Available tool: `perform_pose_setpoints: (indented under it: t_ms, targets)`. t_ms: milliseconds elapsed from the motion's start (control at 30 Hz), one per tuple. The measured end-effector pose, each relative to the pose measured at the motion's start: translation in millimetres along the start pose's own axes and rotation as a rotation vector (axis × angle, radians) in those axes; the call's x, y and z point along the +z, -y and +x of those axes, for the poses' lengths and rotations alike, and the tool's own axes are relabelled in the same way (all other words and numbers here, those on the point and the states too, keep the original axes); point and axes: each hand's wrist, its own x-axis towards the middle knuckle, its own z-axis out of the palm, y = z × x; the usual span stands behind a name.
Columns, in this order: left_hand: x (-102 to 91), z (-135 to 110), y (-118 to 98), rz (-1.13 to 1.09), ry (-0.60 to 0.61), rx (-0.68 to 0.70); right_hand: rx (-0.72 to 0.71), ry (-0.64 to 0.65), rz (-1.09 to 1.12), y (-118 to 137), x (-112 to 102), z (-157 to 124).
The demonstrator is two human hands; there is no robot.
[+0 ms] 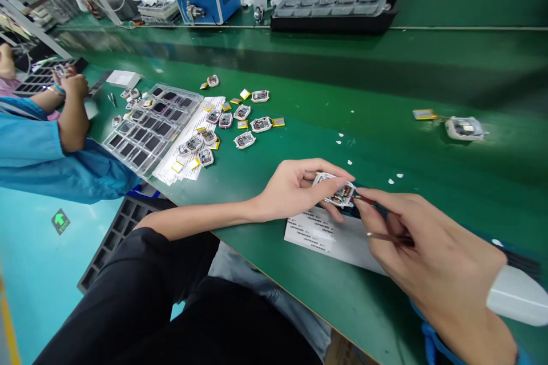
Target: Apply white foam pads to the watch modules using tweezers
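Observation:
My left hand (pixel 299 189) is closed on a small white electronic module (pixel 336 190), held just above the green table. My right hand (pixel 432 265) pinches metal tweezers (pixel 387 235), whose tips touch the module's right edge. A white label sheet (pixel 338 239) lies under both hands. Several similar white modules (pixel 245 140) and small yellow battery cells (pixel 278 122) lie scattered on the table to the upper left.
A clear plastic tray (pixel 148 128) with dark parts sits at left beside a co-worker's arm (pixel 71 117) in a blue sleeve. One module with a yellow cell (pixel 464 127) lies at right. A black tray stack (pixel 338 0) and a blue device (pixel 209 0) stand beyond.

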Motion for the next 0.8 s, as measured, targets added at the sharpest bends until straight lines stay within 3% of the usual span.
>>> perform_pose_setpoints:
  t_ms: [367,633,800]
  targets:
    - [6.8,-3.4,-2.4,0.031,0.072,-0.156,-0.043,-0.046,-0.127,-1.7,-0.7,3.5]
    - [3.7,-4.6,-8.6,-0.011,0.089,-0.152,-0.134,-0.019,-0.06,-7.0,-5.0,-0.3]
    - [3.8,-4.9,-8.2,0.027,0.083,-0.152,-0.094,0.004,0.001,-8.3,-4.5,-0.1]
